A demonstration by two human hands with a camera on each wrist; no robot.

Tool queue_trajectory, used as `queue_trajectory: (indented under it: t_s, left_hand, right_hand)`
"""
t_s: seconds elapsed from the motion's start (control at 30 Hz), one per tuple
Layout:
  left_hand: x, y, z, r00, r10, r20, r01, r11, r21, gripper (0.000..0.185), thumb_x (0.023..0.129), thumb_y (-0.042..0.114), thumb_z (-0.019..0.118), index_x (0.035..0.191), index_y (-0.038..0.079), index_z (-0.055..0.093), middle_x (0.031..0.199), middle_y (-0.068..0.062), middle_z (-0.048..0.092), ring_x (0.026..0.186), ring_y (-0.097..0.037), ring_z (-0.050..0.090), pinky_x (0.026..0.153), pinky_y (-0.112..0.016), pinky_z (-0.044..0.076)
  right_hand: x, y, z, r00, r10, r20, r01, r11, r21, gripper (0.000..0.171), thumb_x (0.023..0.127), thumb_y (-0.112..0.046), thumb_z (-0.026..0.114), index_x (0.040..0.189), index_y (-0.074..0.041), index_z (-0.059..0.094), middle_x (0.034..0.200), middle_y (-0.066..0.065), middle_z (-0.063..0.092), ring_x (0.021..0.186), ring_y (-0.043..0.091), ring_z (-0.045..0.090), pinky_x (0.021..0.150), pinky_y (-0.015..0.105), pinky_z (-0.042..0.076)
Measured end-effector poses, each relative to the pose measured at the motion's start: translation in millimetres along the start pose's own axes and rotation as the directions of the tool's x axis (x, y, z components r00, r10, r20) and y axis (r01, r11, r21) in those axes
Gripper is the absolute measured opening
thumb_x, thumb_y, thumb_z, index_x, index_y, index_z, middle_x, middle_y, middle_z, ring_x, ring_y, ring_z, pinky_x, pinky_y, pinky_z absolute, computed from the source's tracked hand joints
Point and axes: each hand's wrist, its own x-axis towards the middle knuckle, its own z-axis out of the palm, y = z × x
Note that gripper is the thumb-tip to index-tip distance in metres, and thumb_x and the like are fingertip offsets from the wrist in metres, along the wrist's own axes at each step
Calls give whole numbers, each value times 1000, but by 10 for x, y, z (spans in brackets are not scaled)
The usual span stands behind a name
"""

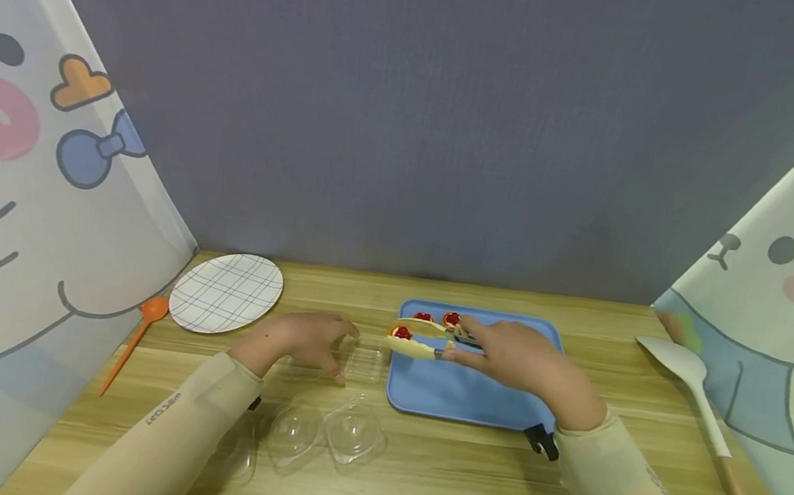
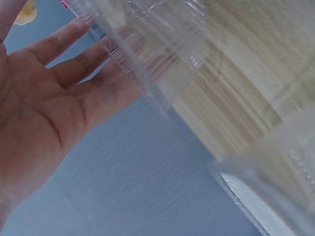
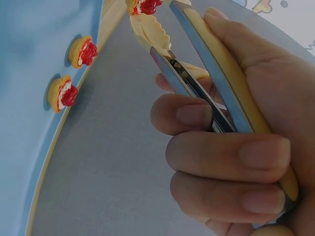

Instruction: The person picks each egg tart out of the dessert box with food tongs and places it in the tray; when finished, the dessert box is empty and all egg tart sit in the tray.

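Tongs (image 1: 423,340), yellow w/ a shiny metal inside, were held by the right hand (image 1: 513,357); fingers were curled round both arms & squeezed them. A tiny tart (image 1: 401,332), wavy yellow shell w/ red topping, was pinched at the tips, just past the left edge of the blue tray (image 1: 468,394). Two more small tarts (image 1: 436,317) were seen on the tray's far part. The tray was flat, smooth plastic w/ round corners.

A clear plastic box (image 1: 364,358), thin & ribbed, was touched by the left hand (image 1: 309,341) on the wood table (image 1: 458,483). The fingers were nearly straight & spread, w/ the tips against the box; no grip was seen. More clear domed cups (image 1: 324,435) lay near the left arm.

Small writing was seen on the left sleeve (image 1: 164,410), too tiny to read for sure. A round checked plate (image 1: 226,292), an orange spoon (image 1: 133,340) & a white spatula w/ wood handle (image 1: 707,430) lay at the sides.
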Motion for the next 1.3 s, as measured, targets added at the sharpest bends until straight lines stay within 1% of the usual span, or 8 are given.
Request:
queue_trajectory:
  t_s: [0.1,0.2,0.33,0.47,0.6,0.73,1.0,1.3]
  left_hand:
    - [-4,4,-4,1000,4,2,-4,1000,-7,84,77,46,84,147,18,48,153,-8,47,140,-30,46,113,-46,41]
    - [-7,4,-2,1000,9,-1,-9,1000,-10,84,76,45,84,146,17,48,152,-8,48,139,-30,47,113,-46,42]
    - [-3,-4,5,1000,15,-6,-15,1000,0,83,76,46,85,146,17,49,150,-8,50,138,-29,48,112,-45,42]
    - [-4,-8,5,1000,21,-6,-21,1000,6,84,76,46,84,146,17,48,151,-9,49,139,-29,47,113,-45,41]
    - [-7,-4,2,1000,17,2,-17,1000,11,84,77,47,84,147,18,47,154,-8,46,142,-29,45,114,-45,40]
    - [-13,5,-4,1000,10,9,-10,1000,19,85,77,47,83,148,19,46,156,-8,44,143,-30,43,115,-46,39]
    - [4,-1,-3,1000,14,1,-14,999,29,84,77,48,84,147,18,48,154,-10,45,142,-31,43,115,-46,39]
    - [10,-22,6,1000,12,3,-12,999,31,85,77,48,83,148,18,47,154,-9,45,143,-31,43,115,-47,39]
  right_hand:
    - [-13,39,-4,1000,7,2,-7,1000,10,69,94,-69,45,138,-16,50,80,-4,64,62,10,56,61,34,48]
    - [-29,81,1,1000,19,-2,-19,1000,21,65,95,-68,46,135,-18,51,79,-5,63,61,11,55,61,32,46]
    - [-46,137,15,1000,24,-8,-23,999,27,59,95,-67,47,129,-19,52,73,-6,59,58,12,53,59,30,43]
    - [-64,194,30,999,37,0,-37,999,33,57,95,-65,48,128,-19,52,75,-5,61,57,12,53,60,31,44]
    - [-73,247,41,999,49,7,-49,999,19,60,95,-65,48,130,-17,52,80,-6,64,60,10,54,63,33,48]
    - [-78,301,67,998,59,10,-59,998,4,62,96,-65,47,132,-15,52,74,-5,60,60,11,54,63,34,48]
    - [-82,378,136,996,87,18,-87,996,-8,57,96,-63,48,127,-16,52,70,-3,56,60,13,53,60,34,45]
    - [-59,403,166,993,116,31,-115,993,-39,63,96,-65,47,133,-15,51,73,-2,60,63,13,56,64,39,50]
